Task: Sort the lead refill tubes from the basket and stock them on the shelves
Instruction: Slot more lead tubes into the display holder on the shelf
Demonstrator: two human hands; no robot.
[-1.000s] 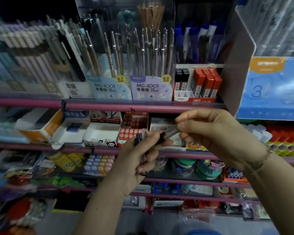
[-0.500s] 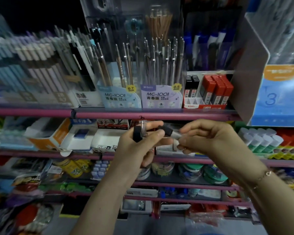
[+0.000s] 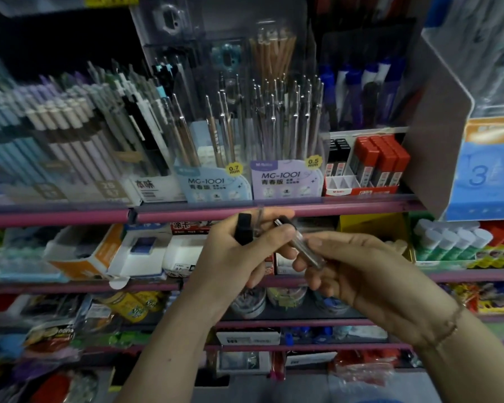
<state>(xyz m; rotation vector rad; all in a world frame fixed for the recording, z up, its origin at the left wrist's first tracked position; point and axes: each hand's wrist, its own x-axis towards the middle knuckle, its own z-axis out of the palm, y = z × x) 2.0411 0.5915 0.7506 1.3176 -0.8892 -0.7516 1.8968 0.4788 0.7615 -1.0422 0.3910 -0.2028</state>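
A person stands close to stationery shelves. Their right hand (image 3: 370, 274) pinches a clear, black-capped lead refill tube (image 3: 301, 242) at its lower end, grip narrow around it. Their left hand (image 3: 239, 254) holds a bunch of similar tubes (image 3: 243, 228) upright, fingers curled round them. The tubes look light, stiff, smooth and probably slippery, best taken mid-barrel. Farther right on the upper shelf, a red display box (image 3: 361, 190) holds matching refills.

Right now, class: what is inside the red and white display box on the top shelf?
The display box holds upright lead refill tubes: black-capped tubes on the left, red-capped tubes on the right, empty front slots. Their lower ends are hidden by the box.
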